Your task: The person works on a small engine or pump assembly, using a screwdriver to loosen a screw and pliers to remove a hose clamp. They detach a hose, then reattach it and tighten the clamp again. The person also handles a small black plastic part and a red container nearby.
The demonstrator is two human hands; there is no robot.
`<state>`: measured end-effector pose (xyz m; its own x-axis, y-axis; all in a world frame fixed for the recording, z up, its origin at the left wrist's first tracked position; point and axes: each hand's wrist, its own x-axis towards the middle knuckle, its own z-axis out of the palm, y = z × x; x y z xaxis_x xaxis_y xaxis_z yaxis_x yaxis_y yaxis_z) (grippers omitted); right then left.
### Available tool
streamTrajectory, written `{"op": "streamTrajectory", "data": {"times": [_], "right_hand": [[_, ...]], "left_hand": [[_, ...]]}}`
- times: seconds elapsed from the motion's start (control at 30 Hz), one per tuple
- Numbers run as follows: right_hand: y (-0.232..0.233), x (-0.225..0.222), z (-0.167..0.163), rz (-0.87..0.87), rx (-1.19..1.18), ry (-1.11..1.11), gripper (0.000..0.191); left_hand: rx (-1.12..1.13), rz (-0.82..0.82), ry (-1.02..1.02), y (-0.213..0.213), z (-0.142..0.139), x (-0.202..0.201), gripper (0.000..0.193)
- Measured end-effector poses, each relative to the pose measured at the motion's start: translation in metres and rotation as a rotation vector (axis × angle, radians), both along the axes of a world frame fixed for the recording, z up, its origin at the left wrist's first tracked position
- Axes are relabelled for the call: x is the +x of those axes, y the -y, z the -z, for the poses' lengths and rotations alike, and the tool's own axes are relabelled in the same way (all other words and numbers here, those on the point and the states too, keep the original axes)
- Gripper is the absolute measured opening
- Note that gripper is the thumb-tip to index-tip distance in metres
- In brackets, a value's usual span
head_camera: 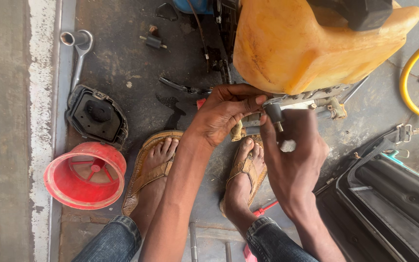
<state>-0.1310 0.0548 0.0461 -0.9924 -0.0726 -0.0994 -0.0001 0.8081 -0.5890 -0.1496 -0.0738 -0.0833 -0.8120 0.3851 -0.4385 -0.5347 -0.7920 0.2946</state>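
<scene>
Small black plug-like fitting (274,113) with a metal pin sits just under the yellow tank (306,46). It looks rigid, light and probably greasy; best pinched by its black body. Right hand (294,165) pinches it between thumb and fingertips. Left hand (224,114), just left of the fitting, is curled on the metal engine bracket (311,99) under the tank.

tank (311,43): above both hands, on the engine frame (311,97)
left hand (224,114): left of right hand (294,160), just beside
funnel (86,175): far left, below cover (96,116)
socket wrench (76,46): above cover
</scene>
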Motion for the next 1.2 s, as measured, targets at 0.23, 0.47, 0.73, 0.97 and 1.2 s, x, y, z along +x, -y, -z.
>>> {"op": "streamTrajectory", "data": {"times": [0.23, 0.47, 0.73, 0.97, 1.2], "right_hand": [[0.003, -0.007, -0.015, 0.030, 0.420, 0.061, 0.024], [0.001, 0.002, -0.012, -0.090, 0.404, -0.241, 0.020], [-0.013, 0.006, -0.001, -0.239, 0.337, -0.360, 0.025], [-0.022, 0.011, 0.003, -0.188, 0.362, -0.363, 0.034], [-0.017, 0.006, 0.003, -0.154, 0.454, -0.290, 0.033]], "left_hand": [[-0.015, -0.001, 0.002, -0.001, 0.000, -0.001, 0.029], [-0.005, -0.004, 0.005, -0.002, 0.001, 0.000, 0.028], [0.029, -0.004, 0.024, -0.001, 0.003, -0.001, 0.026], [0.011, -0.010, 0.019, -0.002, 0.003, -0.002, 0.026], [0.013, -0.006, 0.024, 0.000, 0.000, -0.002, 0.026]]}}
